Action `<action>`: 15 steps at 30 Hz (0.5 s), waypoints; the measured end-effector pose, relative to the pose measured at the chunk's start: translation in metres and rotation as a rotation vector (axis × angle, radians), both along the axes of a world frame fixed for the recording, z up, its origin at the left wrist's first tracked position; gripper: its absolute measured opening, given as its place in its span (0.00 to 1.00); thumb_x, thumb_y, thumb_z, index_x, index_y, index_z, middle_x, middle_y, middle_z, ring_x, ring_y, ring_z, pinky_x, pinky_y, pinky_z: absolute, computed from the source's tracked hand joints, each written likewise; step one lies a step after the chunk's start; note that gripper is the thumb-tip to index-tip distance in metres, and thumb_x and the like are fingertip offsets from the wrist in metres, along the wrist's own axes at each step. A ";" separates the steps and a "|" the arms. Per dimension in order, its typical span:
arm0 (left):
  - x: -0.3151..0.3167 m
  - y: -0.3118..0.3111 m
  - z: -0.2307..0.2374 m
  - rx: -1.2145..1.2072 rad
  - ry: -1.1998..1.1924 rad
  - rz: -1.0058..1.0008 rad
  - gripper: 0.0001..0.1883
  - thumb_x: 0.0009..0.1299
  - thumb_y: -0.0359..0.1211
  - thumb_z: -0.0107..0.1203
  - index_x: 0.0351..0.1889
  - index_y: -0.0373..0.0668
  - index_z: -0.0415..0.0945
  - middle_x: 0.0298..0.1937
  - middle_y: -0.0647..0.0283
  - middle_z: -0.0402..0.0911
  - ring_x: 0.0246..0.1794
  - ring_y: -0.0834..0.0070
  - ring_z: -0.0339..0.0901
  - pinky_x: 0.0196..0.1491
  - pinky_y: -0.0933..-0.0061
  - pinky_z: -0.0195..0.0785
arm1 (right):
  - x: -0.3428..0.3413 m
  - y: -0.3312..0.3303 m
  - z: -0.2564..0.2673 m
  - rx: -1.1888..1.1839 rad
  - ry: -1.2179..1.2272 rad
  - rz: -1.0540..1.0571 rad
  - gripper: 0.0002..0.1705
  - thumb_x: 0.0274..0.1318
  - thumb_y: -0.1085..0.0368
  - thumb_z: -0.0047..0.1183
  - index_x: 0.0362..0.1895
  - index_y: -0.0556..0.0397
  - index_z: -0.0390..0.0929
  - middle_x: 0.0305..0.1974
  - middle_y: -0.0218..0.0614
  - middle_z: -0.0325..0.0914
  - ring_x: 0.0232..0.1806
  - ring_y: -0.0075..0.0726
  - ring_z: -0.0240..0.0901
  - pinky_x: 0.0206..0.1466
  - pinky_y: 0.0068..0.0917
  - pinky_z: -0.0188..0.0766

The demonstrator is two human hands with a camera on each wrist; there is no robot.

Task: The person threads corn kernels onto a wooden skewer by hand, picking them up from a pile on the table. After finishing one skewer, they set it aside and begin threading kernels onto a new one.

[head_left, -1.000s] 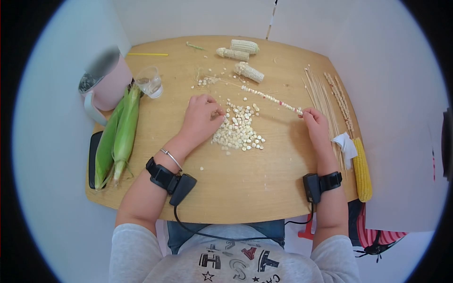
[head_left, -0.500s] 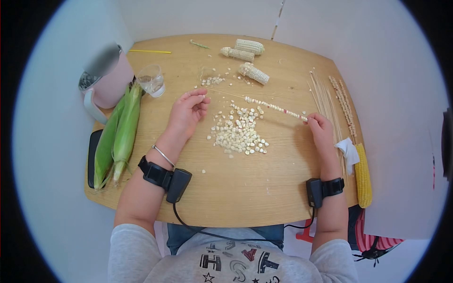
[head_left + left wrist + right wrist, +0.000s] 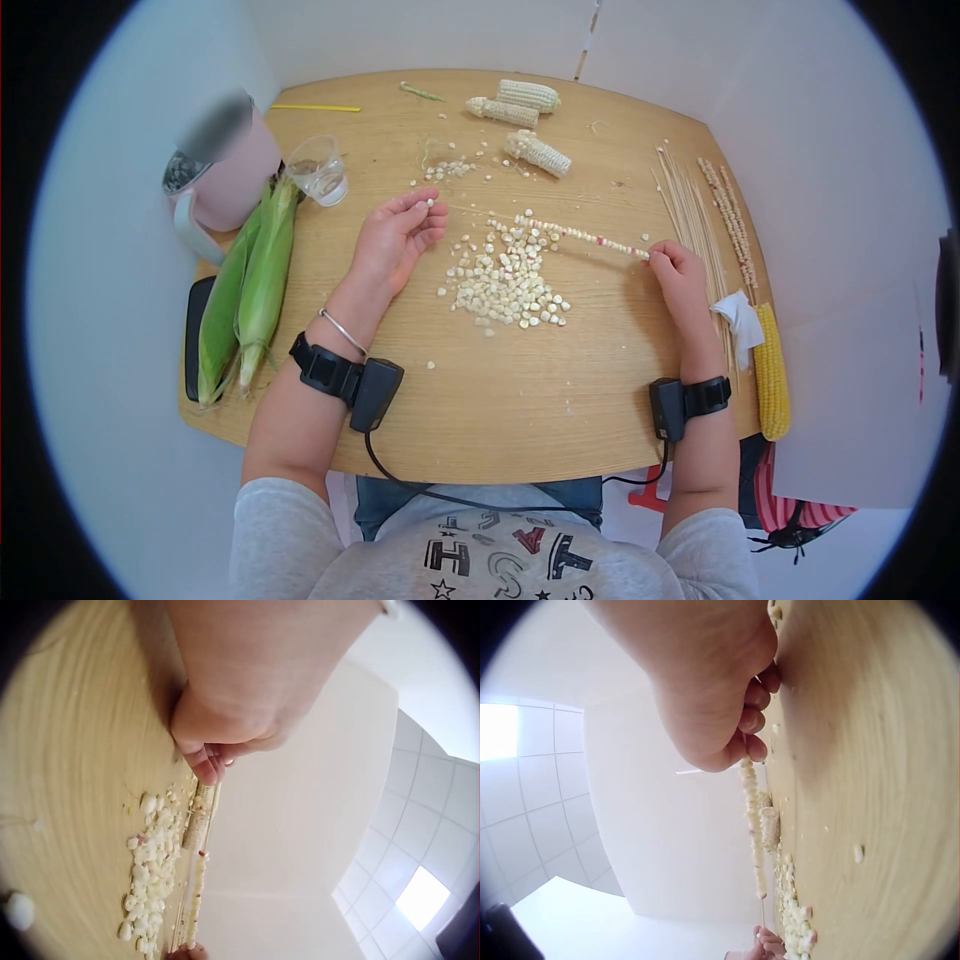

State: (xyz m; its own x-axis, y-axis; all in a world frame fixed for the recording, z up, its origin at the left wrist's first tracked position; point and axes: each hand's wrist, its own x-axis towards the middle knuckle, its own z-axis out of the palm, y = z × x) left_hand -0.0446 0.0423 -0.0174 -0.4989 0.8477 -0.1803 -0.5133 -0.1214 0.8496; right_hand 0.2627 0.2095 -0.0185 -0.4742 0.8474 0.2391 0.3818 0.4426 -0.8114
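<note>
In the head view my right hand point(image 3: 680, 285) pinches one end of a thin wooden skewer, above the table's right half. White corn kernels point(image 3: 600, 240), a few of them reddish, are threaded along the skewer's right part. Its bare left part point(image 3: 470, 210) points toward my left hand point(image 3: 395, 240). A single pale corn kernel point(image 3: 431, 203) sits between the thumb and index finger of that hand, close to the skewer's tip. Below the skewer lies a pile of loose kernels point(image 3: 510, 285). The right wrist view shows the threaded kernels point(image 3: 752, 817) running down from my fingertips.
Stripped cobs point(image 3: 538, 155) lie at the back. Bare skewers point(image 3: 690, 215), filled skewers point(image 3: 730, 225), a white tissue point(image 3: 740, 320) and a yellow corn cob point(image 3: 771, 375) line the right edge. Husked corn ears point(image 3: 262, 290), a plastic cup point(image 3: 320, 172) and a pink mug point(image 3: 235, 180) stand left.
My left hand has moved from the kernel pile up and left to the skewer's bare tip, with a kernel in its fingers. My right hand still pinches the skewer, nearly in place.
</note>
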 end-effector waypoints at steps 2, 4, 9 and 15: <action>-0.001 -0.001 -0.001 0.004 0.003 -0.002 0.12 0.65 0.25 0.43 0.46 0.33 0.67 0.36 0.57 0.74 0.32 0.76 0.72 0.36 0.80 0.70 | 0.000 0.001 -0.002 0.001 0.014 0.002 0.10 0.45 0.65 0.44 0.23 0.59 0.74 0.16 0.26 0.67 0.20 0.17 0.59 0.23 0.18 0.55; -0.002 0.000 -0.002 0.000 0.009 -0.005 0.12 0.65 0.25 0.43 0.46 0.33 0.67 0.34 0.58 0.74 0.32 0.76 0.72 0.36 0.81 0.69 | 0.001 0.003 -0.003 -0.033 0.040 0.014 0.10 0.45 0.65 0.44 0.24 0.59 0.74 0.16 0.26 0.67 0.20 0.17 0.60 0.23 0.18 0.56; -0.001 -0.001 -0.001 0.000 0.010 -0.015 0.12 0.65 0.25 0.43 0.45 0.32 0.67 0.33 0.59 0.73 0.31 0.77 0.72 0.34 0.82 0.68 | -0.001 -0.002 0.002 -0.012 0.018 0.030 0.10 0.46 0.65 0.44 0.24 0.59 0.74 0.16 0.26 0.68 0.20 0.17 0.60 0.23 0.17 0.56; -0.001 0.000 -0.003 0.010 0.019 -0.022 0.11 0.65 0.26 0.43 0.45 0.32 0.67 0.33 0.59 0.73 0.31 0.77 0.71 0.34 0.82 0.68 | -0.001 0.000 -0.001 -0.008 0.026 0.024 0.10 0.46 0.65 0.44 0.24 0.59 0.74 0.15 0.25 0.66 0.19 0.16 0.59 0.22 0.17 0.54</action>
State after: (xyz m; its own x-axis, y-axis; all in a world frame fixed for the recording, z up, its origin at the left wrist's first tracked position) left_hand -0.0460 0.0425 -0.0199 -0.4836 0.8601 -0.1628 -0.4998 -0.1186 0.8580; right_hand 0.2617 0.2094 -0.0198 -0.4882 0.8377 0.2449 0.3503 0.4451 -0.8242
